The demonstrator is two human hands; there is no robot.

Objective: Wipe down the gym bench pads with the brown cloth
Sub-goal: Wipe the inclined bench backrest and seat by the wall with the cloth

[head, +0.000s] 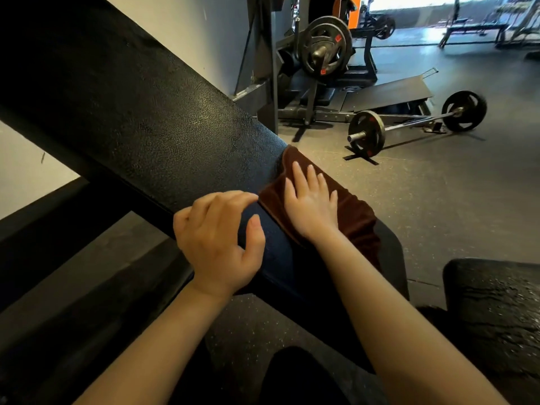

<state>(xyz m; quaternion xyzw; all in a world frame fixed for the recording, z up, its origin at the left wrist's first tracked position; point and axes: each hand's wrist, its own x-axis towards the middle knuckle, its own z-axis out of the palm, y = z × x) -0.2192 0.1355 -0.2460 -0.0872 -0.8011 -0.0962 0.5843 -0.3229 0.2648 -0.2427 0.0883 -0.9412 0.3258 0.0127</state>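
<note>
A long black bench back pad [152,121] slants from the upper left down to the centre. The brown cloth [353,211] lies draped over its lower right edge. My right hand [311,200] presses flat on the cloth with straight, spread fingers. My left hand [216,238] rests on the pad's left edge just beside the cloth, its fingers bent over the edge and the thumb lying on the pad face. A second black seat pad [493,311] shows at the lower right.
A barbell [415,124] with plates lies on the rubber floor to the right. A plate-loaded machine [324,48] and a ramp stand behind it. More benches stand far back right. A pale wall lies to the left.
</note>
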